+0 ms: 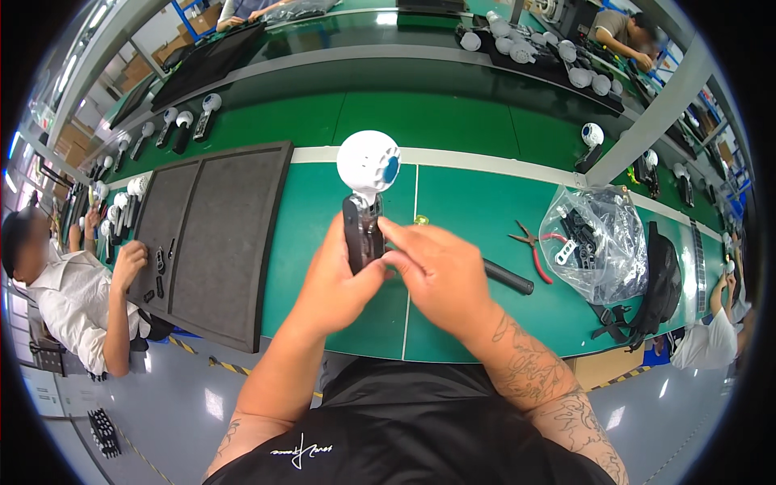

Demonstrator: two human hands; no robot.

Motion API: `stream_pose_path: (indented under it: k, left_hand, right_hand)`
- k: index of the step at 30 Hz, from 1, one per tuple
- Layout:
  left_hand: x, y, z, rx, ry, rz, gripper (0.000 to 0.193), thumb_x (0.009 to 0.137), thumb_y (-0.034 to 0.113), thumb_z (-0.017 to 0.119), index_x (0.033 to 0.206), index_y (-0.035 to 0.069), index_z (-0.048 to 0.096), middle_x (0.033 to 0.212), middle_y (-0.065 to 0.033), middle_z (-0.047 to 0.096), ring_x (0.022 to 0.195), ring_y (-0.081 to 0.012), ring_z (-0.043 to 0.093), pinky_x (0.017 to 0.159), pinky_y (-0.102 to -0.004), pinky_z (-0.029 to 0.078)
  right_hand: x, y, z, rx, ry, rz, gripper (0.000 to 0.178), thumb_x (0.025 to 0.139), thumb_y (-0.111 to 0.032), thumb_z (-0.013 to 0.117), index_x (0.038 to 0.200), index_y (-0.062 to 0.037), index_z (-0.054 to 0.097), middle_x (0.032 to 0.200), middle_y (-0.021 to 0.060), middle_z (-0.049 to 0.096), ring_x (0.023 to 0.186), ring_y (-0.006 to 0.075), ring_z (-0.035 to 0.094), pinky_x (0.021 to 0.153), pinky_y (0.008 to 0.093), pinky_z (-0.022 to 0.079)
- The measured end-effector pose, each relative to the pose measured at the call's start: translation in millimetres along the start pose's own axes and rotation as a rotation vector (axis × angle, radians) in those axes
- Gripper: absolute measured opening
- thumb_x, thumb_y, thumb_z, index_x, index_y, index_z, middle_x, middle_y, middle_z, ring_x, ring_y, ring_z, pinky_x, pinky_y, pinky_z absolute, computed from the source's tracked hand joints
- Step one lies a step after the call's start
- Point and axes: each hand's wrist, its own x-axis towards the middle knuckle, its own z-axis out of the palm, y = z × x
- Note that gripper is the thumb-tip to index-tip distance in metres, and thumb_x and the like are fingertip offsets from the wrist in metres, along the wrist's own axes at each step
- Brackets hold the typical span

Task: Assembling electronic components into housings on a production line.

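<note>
Upright above the green table (372,330) is a handheld device (361,162) with a white ball head, a blue round patch and a black handle. My left hand (327,287) is closed round the handle from the left. On the right side of the handle, whose inside parts show, my right hand (440,275) presses thumb and fingertips together; anything small between them is hidden. A black tube (511,278) lies just beyond my right hand, partly covered by it. Behind that hand sits a small yellow-green piece (421,220).
Red-handled pliers (539,260), a clear plastic bag (602,279) of black and white parts and a black strapped bag (661,279) lie to the right. A dark framed board (230,242) covers the left, where a co-worker's hand (132,257) reaches small parts. Similar devices (208,115) line the shelf.
</note>
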Motion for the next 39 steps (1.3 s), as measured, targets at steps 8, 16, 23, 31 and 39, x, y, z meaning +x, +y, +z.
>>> stream_pose_path:
  k: [8,16,23,31,39]
  left_hand:
    - [4.2,-16.5,-15.7,-0.687,-0.04,-0.152,0.07,0.09,0.004,0.071,0.153,0.004,0.04,0.125,-0.0211,0.066,0.102,-0.0285,0.069,0.068,-0.0356,0.063]
    - [12.3,-20.2,-5.4,-0.614,0.091,-0.176,0.063,0.091,0.002,0.057,0.153,0.004,0.043,0.114,-0.0144,0.064,0.093,-0.0199,0.062,0.061,-0.0263,0.054]
    - [17.4,-22.4,9.5,-0.468,0.115,-0.15,0.06,0.093,-0.002,0.053,0.151,0.005,0.046,0.114,-0.0147,0.065,0.095,-0.0181,0.063,0.063,-0.0245,0.054]
    - [9.4,-40.0,-15.2,-0.561,0.124,-0.116,0.068,0.089,-0.005,0.059,0.154,0.007,0.043,0.121,-0.0152,0.064,0.099,-0.0199,0.063,0.073,-0.0272,0.057]
    - [17.6,-31.1,-6.8,-0.744,-0.033,-0.112,0.095,0.081,-0.012,0.059,0.165,0.01,0.021,0.136,-0.0187,0.053,0.116,-0.0286,0.061,0.087,-0.0396,0.062]
  right_hand:
    - [-12.4,77.8,-42.0,-0.701,-0.326,0.244,0.02,0.087,-0.019,0.076,0.099,-0.0028,0.071,0.103,0.0211,0.068,0.09,0.0377,0.063,0.086,0.0494,0.053]
    - [-3.9,-13.5,-70.5,-0.292,0.019,-0.042,0.038,0.093,-0.01,0.068,0.131,-0.0079,0.062,0.091,0.0096,0.074,0.073,0.0329,0.071,0.068,0.0433,0.056]
    - [-5.7,-15.6,-67.5,-0.02,0.354,-0.415,0.055,0.086,-0.001,0.067,0.14,-0.0117,0.067,0.097,0.0024,0.075,0.074,0.0224,0.067,0.068,0.0347,0.054]
    - [3.5,-4.0,-50.0,-0.081,0.276,-0.447,0.057,0.081,0.0,0.065,0.136,-0.0137,0.072,0.098,0.0022,0.075,0.073,0.0221,0.065,0.068,0.0346,0.053]
    - [1.9,0.9,-59.3,-0.183,0.141,-0.304,0.047,0.088,0.001,0.07,0.134,-0.0065,0.072,0.102,0.0128,0.078,0.077,0.026,0.07,0.067,0.0381,0.056]
